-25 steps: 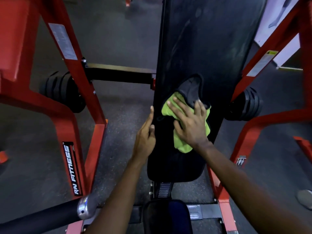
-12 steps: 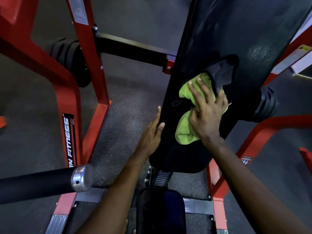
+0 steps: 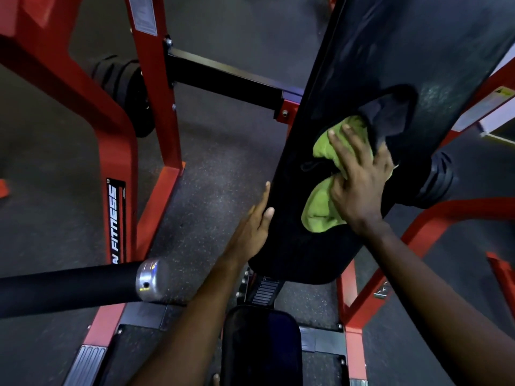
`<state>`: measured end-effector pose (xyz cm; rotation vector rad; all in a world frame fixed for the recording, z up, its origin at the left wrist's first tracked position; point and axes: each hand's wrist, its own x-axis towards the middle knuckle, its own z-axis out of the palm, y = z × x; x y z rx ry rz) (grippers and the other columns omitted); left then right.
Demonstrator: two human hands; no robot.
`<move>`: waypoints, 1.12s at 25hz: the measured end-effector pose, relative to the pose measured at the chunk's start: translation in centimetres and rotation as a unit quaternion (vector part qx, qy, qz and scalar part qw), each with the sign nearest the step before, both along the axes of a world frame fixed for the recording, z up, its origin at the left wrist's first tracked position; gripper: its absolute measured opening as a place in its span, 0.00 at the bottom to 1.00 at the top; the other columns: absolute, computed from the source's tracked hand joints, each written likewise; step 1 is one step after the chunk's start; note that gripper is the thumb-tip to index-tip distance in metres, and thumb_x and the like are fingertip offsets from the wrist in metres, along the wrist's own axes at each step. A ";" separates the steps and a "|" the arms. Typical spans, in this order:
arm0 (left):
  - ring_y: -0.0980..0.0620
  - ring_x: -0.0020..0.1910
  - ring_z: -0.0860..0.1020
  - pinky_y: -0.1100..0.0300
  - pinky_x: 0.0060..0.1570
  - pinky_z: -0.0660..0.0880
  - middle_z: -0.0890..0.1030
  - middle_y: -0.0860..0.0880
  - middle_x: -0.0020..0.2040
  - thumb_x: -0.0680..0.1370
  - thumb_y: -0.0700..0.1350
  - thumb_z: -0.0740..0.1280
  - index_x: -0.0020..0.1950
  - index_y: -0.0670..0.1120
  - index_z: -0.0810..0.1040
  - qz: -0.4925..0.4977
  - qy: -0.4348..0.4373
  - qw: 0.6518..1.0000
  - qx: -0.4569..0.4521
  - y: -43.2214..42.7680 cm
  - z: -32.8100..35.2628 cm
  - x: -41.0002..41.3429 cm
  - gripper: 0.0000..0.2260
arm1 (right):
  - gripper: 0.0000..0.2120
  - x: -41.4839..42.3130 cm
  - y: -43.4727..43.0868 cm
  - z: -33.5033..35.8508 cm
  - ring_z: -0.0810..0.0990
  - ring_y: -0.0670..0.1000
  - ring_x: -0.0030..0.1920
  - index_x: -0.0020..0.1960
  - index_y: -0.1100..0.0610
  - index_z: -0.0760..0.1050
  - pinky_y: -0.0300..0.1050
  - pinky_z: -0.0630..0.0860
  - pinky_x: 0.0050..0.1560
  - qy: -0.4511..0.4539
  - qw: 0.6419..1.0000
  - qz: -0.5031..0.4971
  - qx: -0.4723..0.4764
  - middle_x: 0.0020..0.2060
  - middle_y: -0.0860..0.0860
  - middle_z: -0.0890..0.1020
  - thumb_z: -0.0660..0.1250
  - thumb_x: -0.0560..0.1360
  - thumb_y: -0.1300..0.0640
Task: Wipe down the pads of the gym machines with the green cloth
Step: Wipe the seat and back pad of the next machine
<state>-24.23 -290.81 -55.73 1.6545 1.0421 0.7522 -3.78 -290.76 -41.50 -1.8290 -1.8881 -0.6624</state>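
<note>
A long black back pad (image 3: 390,65) of a red gym machine slants from the upper right down to the centre. Its cover is torn near the middle, where a dark flap (image 3: 390,118) hangs loose. The green cloth (image 3: 320,204) lies bunched on the pad just below that tear. My right hand (image 3: 359,179) presses flat on the cloth, fingers spread, covering its middle. My left hand (image 3: 255,224) rests against the pad's left edge, fingers straight, holding nothing. A smaller black seat pad (image 3: 262,346) sits below at the bottom centre.
Red frame posts (image 3: 156,112) stand on the left and red frame tubes (image 3: 418,235) on the right. A black crossbar (image 3: 223,79) joins the left post to the pad. A black roller with a chrome end cap (image 3: 150,280) juts in from the lower left. Black weight plates (image 3: 125,90) hang on the left. The floor is dark speckled rubber.
The view has swung left and tilted, so the pad now slants to the right. My right hand has kept rubbing the cloth on the pad below the tear. My left hand stays at the pad's edge.
</note>
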 end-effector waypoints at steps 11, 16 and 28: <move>0.42 0.51 0.79 0.51 0.49 0.78 0.71 0.44 0.63 0.82 0.60 0.58 0.82 0.60 0.45 0.071 0.049 0.995 0.057 -4.0 -7.2 -0.1 0.32 | 0.32 0.2 -3.3 -7.4 0.65 0.63 0.69 0.79 0.45 0.65 0.61 0.57 0.75 -0.196 0.968 0.149 -0.056 0.72 0.48 0.76 0.64 0.75 0.58; 0.44 0.46 0.79 0.49 0.42 0.80 0.71 0.45 0.60 0.81 0.64 0.54 0.81 0.62 0.44 0.078 0.049 0.992 0.082 -4.2 -7.4 0.1 0.32 | 0.33 -3.1 1.2 -2.5 0.57 0.64 0.75 0.78 0.47 0.67 0.61 0.53 0.76 -0.055 0.995 0.079 0.004 0.75 0.49 0.72 0.66 0.74 0.57; 0.49 0.48 0.78 0.45 0.44 0.80 0.71 0.50 0.60 0.81 0.63 0.55 0.81 0.64 0.43 0.072 0.014 0.995 0.067 -4.8 -7.7 -0.5 0.32 | 0.35 -0.6 -4.2 -9.4 0.71 0.65 0.67 0.78 0.45 0.66 0.59 0.53 0.76 -0.150 0.975 0.154 -0.054 0.73 0.48 0.75 0.69 0.73 0.60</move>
